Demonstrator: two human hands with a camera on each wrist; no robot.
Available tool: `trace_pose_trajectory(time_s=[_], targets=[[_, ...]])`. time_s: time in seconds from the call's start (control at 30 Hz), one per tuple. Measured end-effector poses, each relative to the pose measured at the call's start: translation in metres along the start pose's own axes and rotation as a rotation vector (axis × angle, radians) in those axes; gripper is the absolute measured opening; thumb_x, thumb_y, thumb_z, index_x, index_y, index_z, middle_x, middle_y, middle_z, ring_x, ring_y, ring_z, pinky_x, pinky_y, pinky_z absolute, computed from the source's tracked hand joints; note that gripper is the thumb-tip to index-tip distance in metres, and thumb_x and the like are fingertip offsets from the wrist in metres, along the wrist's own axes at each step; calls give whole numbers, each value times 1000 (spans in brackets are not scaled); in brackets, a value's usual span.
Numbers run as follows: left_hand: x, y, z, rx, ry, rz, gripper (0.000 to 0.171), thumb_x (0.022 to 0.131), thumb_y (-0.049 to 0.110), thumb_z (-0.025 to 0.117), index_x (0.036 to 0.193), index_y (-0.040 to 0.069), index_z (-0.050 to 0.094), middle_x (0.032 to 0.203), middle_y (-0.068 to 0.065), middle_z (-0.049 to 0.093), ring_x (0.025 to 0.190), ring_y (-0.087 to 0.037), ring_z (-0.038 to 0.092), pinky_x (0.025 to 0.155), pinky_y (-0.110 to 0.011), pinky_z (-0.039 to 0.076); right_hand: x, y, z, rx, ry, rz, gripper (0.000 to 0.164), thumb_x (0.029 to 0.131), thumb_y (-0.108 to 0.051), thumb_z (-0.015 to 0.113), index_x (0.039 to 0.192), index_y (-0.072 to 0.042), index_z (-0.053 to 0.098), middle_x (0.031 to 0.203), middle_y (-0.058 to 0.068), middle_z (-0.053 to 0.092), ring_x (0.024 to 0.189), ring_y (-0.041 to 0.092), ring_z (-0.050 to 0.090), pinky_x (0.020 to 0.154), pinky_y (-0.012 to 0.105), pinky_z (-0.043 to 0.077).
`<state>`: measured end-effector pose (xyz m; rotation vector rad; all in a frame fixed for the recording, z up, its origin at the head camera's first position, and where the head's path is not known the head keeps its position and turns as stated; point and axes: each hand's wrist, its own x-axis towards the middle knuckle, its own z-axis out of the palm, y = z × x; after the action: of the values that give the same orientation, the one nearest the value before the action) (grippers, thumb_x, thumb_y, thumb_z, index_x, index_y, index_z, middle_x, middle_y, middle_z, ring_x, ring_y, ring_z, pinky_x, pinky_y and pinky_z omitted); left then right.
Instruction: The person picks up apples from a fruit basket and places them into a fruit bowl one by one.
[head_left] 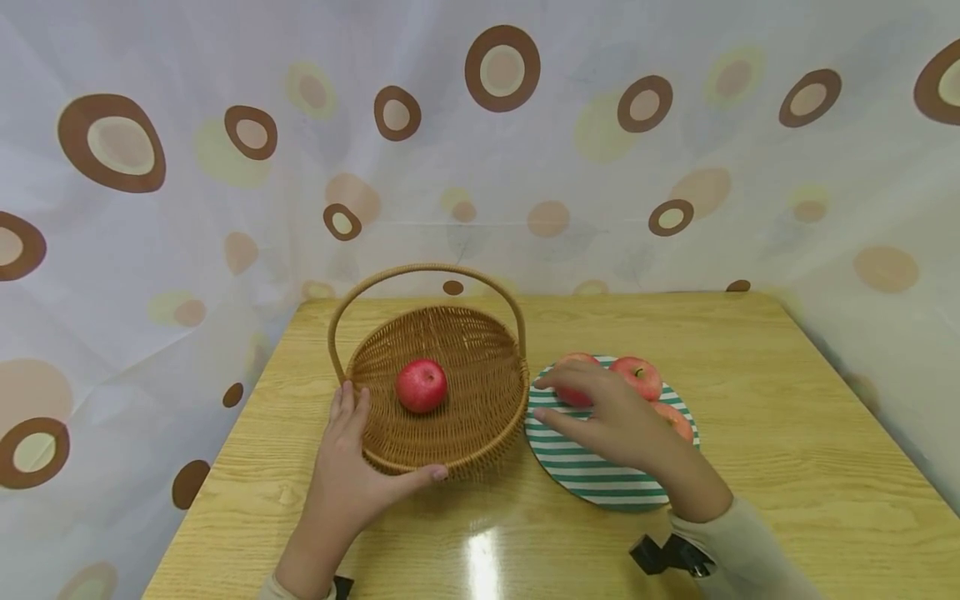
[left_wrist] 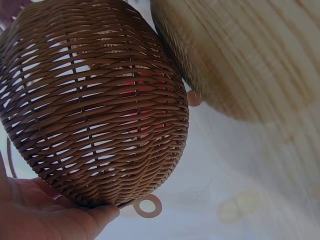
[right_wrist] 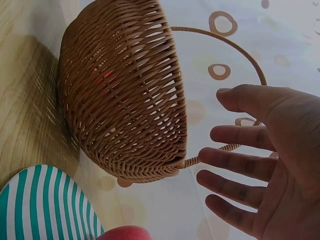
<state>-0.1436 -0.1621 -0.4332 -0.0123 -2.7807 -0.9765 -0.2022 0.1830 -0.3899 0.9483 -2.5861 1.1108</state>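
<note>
A round brown wicker basket (head_left: pixel 480 425) with an arched handle stands on the table, one red apple (head_left: pixel 422 386) inside it. My left hand (head_left: pixel 352 467) touches the basket's rim at the near left, fingers along its left side and thumb extended along the front. In the left wrist view, that thumb lies against the rim. Over a green-and-white striped round plate (head_left: pixel 577 479) hovers my right hand (head_left: pixel 618 417), fingers spread and holding nothing. Red apples (head_left: pixel 636 377) lie on that plate, partly covered by the hand; the right wrist view catches one apple (right_wrist: pixel 125 234) at its bottom edge.
The wooden table (head_left: pixel 787 433) runs back to a white curtain (head_left: pixel 450 167) printed with brown and beige rings. Similar cloth hangs at both sides. The basket's handle (head_left: pixel 427 268) rises above its far rim.
</note>
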Motion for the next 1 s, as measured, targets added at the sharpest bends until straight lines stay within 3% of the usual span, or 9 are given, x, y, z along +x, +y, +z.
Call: trace_pose_trajectory(time_s=[0.33,0.53,0.7,1.0], targets=[[0,1,0,-2,1,-9,150,57,87,85,168,6,27,179,-13,5,166,-39,6,126,-72,23,8,-6,5,-41,-28,-3,32,97,-36,80,125,-22,76,129,-7,72,115,13,65,96,46,59],[0,1,0,-7,-2,-15,150,57,87,86,169,6,26,179,-12,4,166,-39,7,125,-73,23,12,-12,8,-22,-53,0,37,98,-37,79,130,-20,74,134,-4,72,124,17,64,97,46,59],[-1,0,0,-8,-3,-10,149,58,86,86,168,4,27,179,-14,4,166,-41,7,125,-74,23,16,-15,10,-8,-65,-28,37,98,-35,79,131,-20,74,133,-5,72,121,15,65,90,39,58],[0,0,0,0,2,2,150,57,87,85,168,3,27,179,-15,4,166,-42,7,125,-74,23,26,-21,16,10,-81,-68,36,99,-37,77,130,-18,74,130,-3,73,125,15,68,105,45,58]])
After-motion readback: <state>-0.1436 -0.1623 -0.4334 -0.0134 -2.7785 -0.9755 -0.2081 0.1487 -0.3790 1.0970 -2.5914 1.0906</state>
